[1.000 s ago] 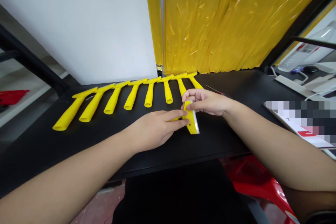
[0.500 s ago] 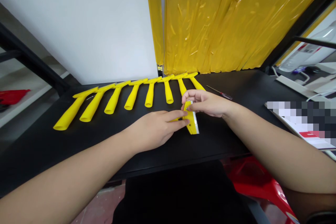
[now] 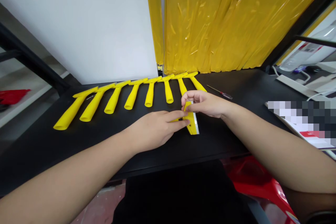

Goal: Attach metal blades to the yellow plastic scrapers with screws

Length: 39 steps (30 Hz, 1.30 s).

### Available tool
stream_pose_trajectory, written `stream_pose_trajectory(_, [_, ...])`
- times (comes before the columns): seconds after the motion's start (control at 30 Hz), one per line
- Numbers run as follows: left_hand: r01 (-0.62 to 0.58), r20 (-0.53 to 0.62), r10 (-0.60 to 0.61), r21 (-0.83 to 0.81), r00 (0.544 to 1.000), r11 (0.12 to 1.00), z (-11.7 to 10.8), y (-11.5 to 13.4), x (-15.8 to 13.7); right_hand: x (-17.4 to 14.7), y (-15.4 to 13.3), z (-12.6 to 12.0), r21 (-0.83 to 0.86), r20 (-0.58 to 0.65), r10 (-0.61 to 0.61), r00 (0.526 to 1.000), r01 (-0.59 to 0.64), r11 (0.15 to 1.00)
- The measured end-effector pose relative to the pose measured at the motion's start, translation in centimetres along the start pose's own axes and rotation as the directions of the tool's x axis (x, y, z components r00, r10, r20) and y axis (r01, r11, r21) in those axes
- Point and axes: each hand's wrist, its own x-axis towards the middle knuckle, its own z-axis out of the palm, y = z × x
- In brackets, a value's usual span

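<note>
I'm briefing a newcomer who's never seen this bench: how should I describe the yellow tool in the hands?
Start at the black table in front of the shiny yellow sheeting and find the left hand and right hand. Both hold the yellow tool, which has a pale strip along one edge. Unlike the row of yellow tools lying farther back, it is held.

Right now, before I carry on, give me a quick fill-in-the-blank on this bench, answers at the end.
1. The left hand and right hand share one held tool, whose body is coloured ____.
2. The row of similar tools beyond the hands numbers ____.
3. By the wearer's view, the screwdriver lies to the row's ____.
4. The tabletop is coloured ____.
Missing words: yellow; eight; right; black.
</note>
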Motion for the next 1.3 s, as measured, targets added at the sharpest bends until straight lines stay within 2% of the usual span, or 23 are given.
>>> stream_pose_trajectory(0.3, [-0.002,-0.034,0.002,0.001,0.999,1.000,-0.23,0.06,-0.02,-0.43,-0.45,-0.63,0.138,0.041,0.091,0.995,-0.096,0.986])
stream_pose_trajectory(0.73, [0.006,-0.018,-0.006,-0.032,1.000,0.999,-0.30,0.15,0.05,-0.51,-0.28,-0.48,0.116,0.020,0.047,0.999,-0.049,0.992])
stream_pose_trajectory(1.07, [0.057,-0.103,-0.066,-0.092,0.992,0.994,-0.23,0.10,-0.14,-0.81,-0.85,-0.82,0.304,0.003,0.095,0.996,-0.091,0.948])
stream_pose_trajectory(1.3, [0.057,-0.076,-0.068,-0.144,0.995,0.988,-0.57,0.02,-0.09,-0.74,-0.81,-0.74,0.340,0.011,0.104,0.995,-0.101,0.935])
